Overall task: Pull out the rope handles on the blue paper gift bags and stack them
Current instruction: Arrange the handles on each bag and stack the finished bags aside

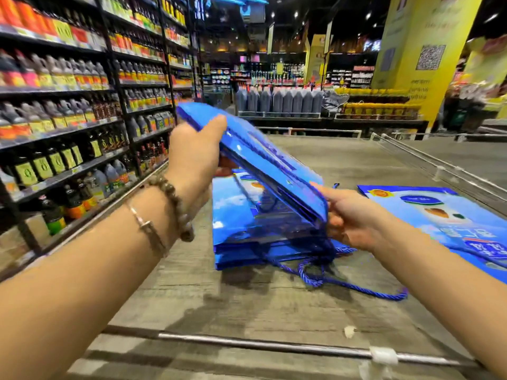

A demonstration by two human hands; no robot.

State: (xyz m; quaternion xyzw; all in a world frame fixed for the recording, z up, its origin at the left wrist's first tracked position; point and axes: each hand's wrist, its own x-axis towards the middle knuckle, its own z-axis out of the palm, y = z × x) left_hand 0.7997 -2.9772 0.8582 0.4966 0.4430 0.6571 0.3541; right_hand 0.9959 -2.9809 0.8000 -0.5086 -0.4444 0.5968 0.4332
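Grey trolley deck (pixel 247 305) carries a stack of flat blue paper gift bags (pixel 236 215). Folded blue gift bag (pixel 269 160) tilted above it: left hand (pixel 194 152) clasps far end, right hand (pixel 348 215) pinches near corner, likely exposing mouth for handles. Blue twisted rope handles (pixel 329 283) trail from stack.

Counts:
- Hands: 2, left hand (pixel 194 149) and right hand (pixel 348 218).
- Blue gift bags: 3 groups.
  - 1 held bundle (pixel 263 160): layered edge, bag count unclear.
  - 1 stack (pixel 236 223) on the desk (pixel 247 305): several bags, layers not countable.
  - 1 bag face (pixel 450 223) lying flat at right.
- Rope handles (pixel 310 272): at least 2 loops out of the stack, tangled.
- Bracelets on the left wrist: 2, bead bracelet (pixel 175 204) and thin bangle (pixel 145 224).
- Shelf bottles (pixel 55 111): too many to count, blurred.
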